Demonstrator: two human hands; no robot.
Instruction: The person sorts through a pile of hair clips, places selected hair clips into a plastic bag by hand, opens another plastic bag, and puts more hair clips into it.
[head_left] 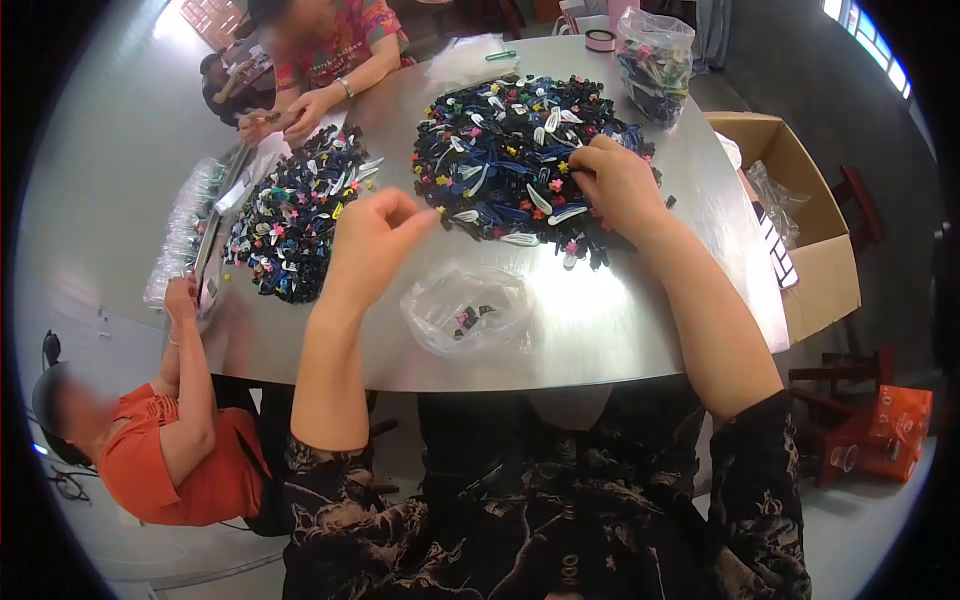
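Silver metal is gleaming on the worktop point(620, 345), and in the head view a large heap of clips point(500, 165) is lying across its middle, straight ahead of the person. The right grip point(625, 190) is sitting over the right side of this heap, knuckles up and fingertips pointing left and down into the pieces, so this hand is being the nearer one to the clips. A yellow flower point(563, 167) is showing just at those fingertips; whether anything is being held there, I cannot tell. Just left of and below the hand, a white clip point(539, 199) is lying with its long axis slanting from upper left to lower right.

The left grip point(375, 245) is hanging in front of the heap's near left edge, thumb and forefinger curving into a narrow ring with their tips nearly meeting; I cannot tell whether they are pinching some small piece. A clear bag point(418, 305) is standing with its mouth open on the near side of the worktop, below and to the right of the left grip, and a few dark and pink pieces point(467, 318) are lying inside it.

In looks, the heap is being mostly black and navy, with white teardrop shapes and small pink, red and yellow flowers scattering colour through it. Left of it, a smaller heap point(290, 225) is showing the same mix.
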